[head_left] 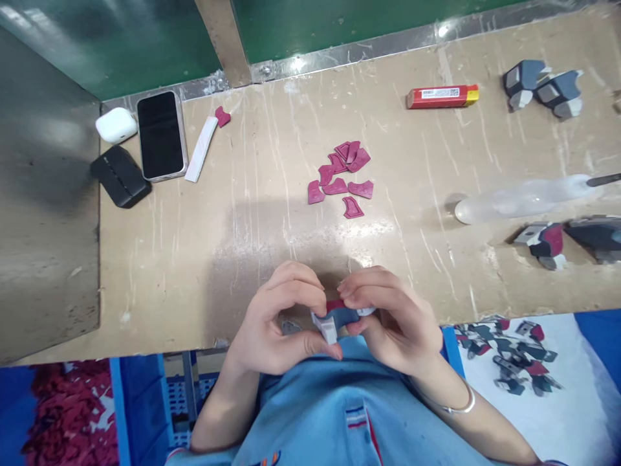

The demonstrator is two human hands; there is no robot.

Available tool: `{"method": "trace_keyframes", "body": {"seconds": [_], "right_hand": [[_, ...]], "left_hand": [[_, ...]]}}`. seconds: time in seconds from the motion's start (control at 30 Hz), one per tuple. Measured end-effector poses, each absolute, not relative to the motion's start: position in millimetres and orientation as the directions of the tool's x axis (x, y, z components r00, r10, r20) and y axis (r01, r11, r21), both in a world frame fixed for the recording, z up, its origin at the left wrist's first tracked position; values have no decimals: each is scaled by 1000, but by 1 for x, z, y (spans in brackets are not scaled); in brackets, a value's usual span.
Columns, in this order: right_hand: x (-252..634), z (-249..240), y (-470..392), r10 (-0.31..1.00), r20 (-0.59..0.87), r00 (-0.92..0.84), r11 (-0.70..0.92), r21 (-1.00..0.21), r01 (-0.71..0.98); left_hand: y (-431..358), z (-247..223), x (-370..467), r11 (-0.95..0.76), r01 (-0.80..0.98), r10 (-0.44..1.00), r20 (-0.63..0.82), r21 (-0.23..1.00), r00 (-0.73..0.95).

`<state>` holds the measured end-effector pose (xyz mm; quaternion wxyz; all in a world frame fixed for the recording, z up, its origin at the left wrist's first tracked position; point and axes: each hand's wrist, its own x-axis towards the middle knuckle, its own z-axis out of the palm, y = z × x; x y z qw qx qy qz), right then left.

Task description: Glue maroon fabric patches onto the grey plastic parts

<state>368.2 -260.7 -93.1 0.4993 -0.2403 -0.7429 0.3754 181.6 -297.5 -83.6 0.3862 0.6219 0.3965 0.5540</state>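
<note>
Between my two hands, at the table's near edge, is a small moulded part (pixel 343 316) in grey-blue and white with a strip of dark red on its far side. My left hand (pixel 284 317) pinches its white left end between thumb and fingers. On the other end, my right hand (pixel 392 317) is closed, its fingertips by the red strip. The fingers hide much of the part. Further up the table lie several loose dark red pieces (pixel 336 188), flat and curved, some overlapping.
At the left are a phone (pixel 162 136), a white case (pixel 116 125), a black box (pixel 121 177) and a white strip (pixel 201 149). A red box-like stick (pixel 439 97), grey parts (pixel 561 92) and a translucent bottle (pixel 524 199) lie right. Blue bins (pixel 143 408) stand below.
</note>
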Motion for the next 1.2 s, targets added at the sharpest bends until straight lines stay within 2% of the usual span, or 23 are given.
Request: {"method": "trace_keyframes", "body": {"seconds": [0.23, 0.53, 0.73, 0.87, 0.97, 1.1, 1.2], "right_hand": [[368, -96, -261, 719, 613, -327, 634, -772, -52], [368, -99, -261, 739, 588, -329, 604, -795, -64], [367, -99, -264, 729, 608, -315, 624, -779, -62], [392, -98, -265, 713, 610, -345, 686, -709, 163], [437, -102, -264, 713, 619, -330, 698, -580, 420], [503, -111, -271, 743, 625, -238, 547, -362, 755], [533, -119, -280, 769, 604, -209, 428, -243, 871]], "left_hand": [[-300, -83, 183, -303, 4, 953, 303, 953, 19], [-297, -82, 180, -352, 91, 936, 347, 931, 64], [-306, -87, 179, -237, 43, 971, 237, 970, 16], [-317, -91, 174, -182, 71, 983, 182, 981, -6], [-322, -91, 169, -132, 106, 989, 138, 986, -57], [-321, -91, 164, -56, 238, 997, 67, 970, -37], [-320, -93, 162, -32, 307, 999, 39, 951, -15]]}}
